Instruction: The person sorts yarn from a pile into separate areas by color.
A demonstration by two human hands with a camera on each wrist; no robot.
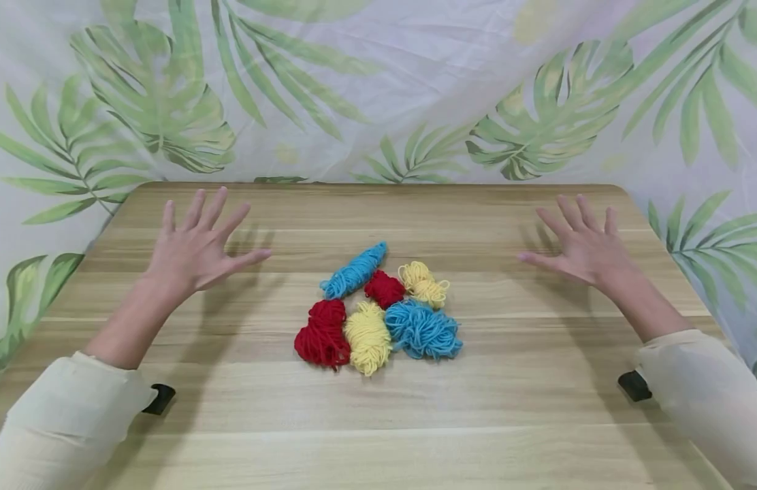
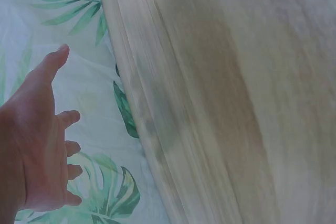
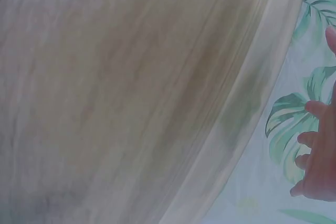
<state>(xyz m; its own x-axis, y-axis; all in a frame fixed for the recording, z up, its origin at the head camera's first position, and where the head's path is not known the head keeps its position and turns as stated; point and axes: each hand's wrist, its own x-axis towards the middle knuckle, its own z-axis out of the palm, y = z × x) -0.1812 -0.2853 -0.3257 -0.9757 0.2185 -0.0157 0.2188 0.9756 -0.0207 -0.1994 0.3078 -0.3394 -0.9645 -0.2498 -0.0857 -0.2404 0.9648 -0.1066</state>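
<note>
Six bundles of yarn are grouped near the middle of the wooden tabletop [image 1: 378, 422], between the two hands and well apart from both. The left hand [image 1: 197, 252] is held out over the left part with its fingers and thumb spread wide, and the right hand [image 1: 583, 248] is held likewise over the right part; shadows are cast on the wood by both. In the near row, a large red bundle [image 1: 322, 335], a large yellow bundle [image 1: 368, 338] and a large blue bundle [image 1: 423, 330] are set side by side. Behind them are placed a long blue bundle [image 1: 355, 271], laid slantwise, a small red bundle [image 1: 384, 289] and a small yellow bundle [image 1: 424, 284]. The arms are covered by pale sleeves [image 1: 72, 408], and the far edge is backed by a leaf-patterned cloth [image 1: 415, 75].
</note>
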